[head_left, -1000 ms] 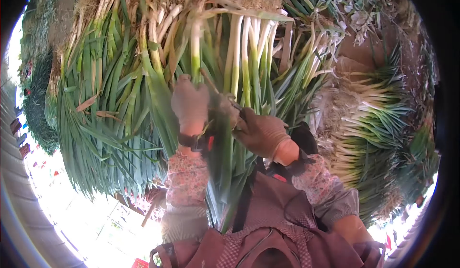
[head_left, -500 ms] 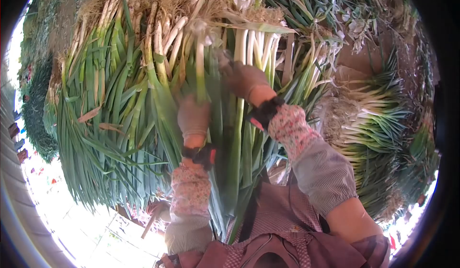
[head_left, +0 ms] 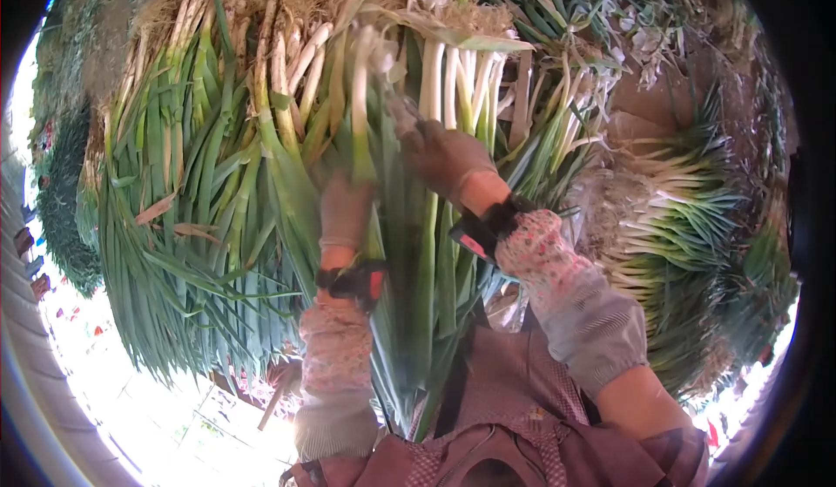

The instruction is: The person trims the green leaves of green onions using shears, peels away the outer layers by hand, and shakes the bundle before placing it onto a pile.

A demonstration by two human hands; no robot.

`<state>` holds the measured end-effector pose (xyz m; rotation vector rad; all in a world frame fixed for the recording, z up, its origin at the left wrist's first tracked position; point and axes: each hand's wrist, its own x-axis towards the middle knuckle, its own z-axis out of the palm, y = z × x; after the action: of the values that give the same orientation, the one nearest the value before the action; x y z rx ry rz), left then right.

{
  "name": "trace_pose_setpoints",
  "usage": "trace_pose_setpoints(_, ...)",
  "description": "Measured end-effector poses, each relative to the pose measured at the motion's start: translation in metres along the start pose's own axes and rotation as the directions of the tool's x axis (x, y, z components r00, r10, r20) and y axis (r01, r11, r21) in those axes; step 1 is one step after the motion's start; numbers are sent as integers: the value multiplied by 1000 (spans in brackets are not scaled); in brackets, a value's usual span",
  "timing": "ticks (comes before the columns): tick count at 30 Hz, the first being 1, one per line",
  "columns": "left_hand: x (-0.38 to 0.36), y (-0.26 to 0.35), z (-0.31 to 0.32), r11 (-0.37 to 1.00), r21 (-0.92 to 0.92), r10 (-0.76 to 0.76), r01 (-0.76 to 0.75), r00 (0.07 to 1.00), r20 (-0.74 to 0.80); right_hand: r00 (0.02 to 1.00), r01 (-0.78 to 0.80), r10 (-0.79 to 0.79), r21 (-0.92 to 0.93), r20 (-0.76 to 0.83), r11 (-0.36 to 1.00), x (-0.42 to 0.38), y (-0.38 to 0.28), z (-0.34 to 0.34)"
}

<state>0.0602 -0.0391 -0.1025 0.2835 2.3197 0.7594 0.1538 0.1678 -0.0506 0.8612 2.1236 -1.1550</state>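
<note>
My left hand (head_left: 347, 204), gloved and a little blurred, is closed around a green onion stalk (head_left: 360, 108) whose white end points up and away from me. To its right, my right hand (head_left: 446, 158), also gloved, is closed on a small tool (head_left: 402, 108) with a blurred light-coloured end close to the stalk. Under and beside my right hand lie thick stalks with clean white ends (head_left: 451, 86). Long green leaves (head_left: 405, 313) run down between my forearms to my lap.
A large heap of untrimmed onions (head_left: 200, 191) with brown roots (head_left: 174, 3) spreads on the left. Smaller onions (head_left: 688, 217) are piled on the right. Peelings and loose leaves (head_left: 575, 16) lie at the top right.
My left hand has shifted slightly left with the stalk. My right hand and its tool stay near the stalk's right side, moved only slightly.
</note>
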Motion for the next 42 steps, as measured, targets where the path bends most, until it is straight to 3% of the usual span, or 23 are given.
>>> trace_pose_setpoints(4,-29,18,-41,967,-253,42,-26,997,59,997,70,-69,43,-35,997,37,25,28)
trace_pose_setpoints(7,-56,81,-75,920,-389,6,-46,995,-102,999,-24,21,90,27,996,5,20,7)
trace_pose_setpoints(9,-60,123,-95,961,-222,135,-165,980,-148,988,148,-149,-45,-30,988,-10,35,11)
trace_pose_setpoints(11,-53,143,-90,971,-125,185,-205,970,-155,832,431,-530,-410,-164,804,-18,75,26)
trace_pose_setpoints(13,-34,115,-53,942,92,330,-321,939,-101,880,327,-352,-133,-318,936,-46,76,15)
trace_pose_setpoints(14,-26,99,-31,915,214,365,-343,928,-73,861,327,-376,-195,-342,925,-50,84,19)
trace_pose_setpoints(16,-28,86,19,891,374,268,-257,963,23,843,313,-391,-255,-370,915,-53,96,27)
trace_pose_setpoints(18,-35,72,56,897,410,135,-166,985,103,851,293,-369,-246,-372,924,-52,104,35)
trace_pose_setpoints(20,-43,59,81,883,466,4,-52,995,103,914,186,-216,-117,-345,976,-1,156,92)
trace_pose_setpoints(23,-49,42,94,824,562,65,-72,997,33,941,130,-178,-179,-287,975,30,148,76)
trace_pose_setpoints(26,-50,39,92,835,539,120,-109,993,14,923,315,-377,-415,-76,854,18,91,3)
trace_pose_setpoints(28,-51,47,75,796,583,200,-164,980,3,910,327,-408,-471,-78,819,20,80,-5)
trace_pose_setpoints(29,-54,57,54,774,607,190,-178,981,45,972,133,-160,-159,-170,978,23,80,0)
trace_pose_setpoints(30,-54,68,32,753,627,185,-200,979,90,976,-141,158,116,-148,983,9,64,-13)
trace_pose_setpoints(31,-52,69,13,706,691,321,-155,940,-117,949,174,-207,-151,-237,973,9,79,0)
trace_pose_setpoints(32,-51,68,-9,664,743,451,-87,839,-305,930,258,-299,-198,-213,946,8,88,13)
trace_pose_setpoints(33,-47,69,-30,620,783,405,51,834,-375,902,341,-388,-241,-187,909,7,96,26)
trace_pose_setpoints(34,-39,69,-50,563,805,365,185,818,-444,928,322,-342,-143,-148,936,-2,94,33)
trace_pose_setpoints(35,-28,55,-64,633,757,323,163,833,-449,949,291,-295,-46,-108,956,-11,91,39)
trace_pose_setpoints(37,1,14,-82,759,641,245,113,862,-443,929,348,-362,-149,-75,925,-33,76,44)
trace_pose_setpoints(40,29,-7,-107,909,405,22,100,958,-286,794,516,-586,-329,-162,790,-49,62,57)
trace_pose_setpoints(42,35,-9,-109,954,280,-47,103,979,-200,681,606,-717,-436,-148,666,-62,49,48)
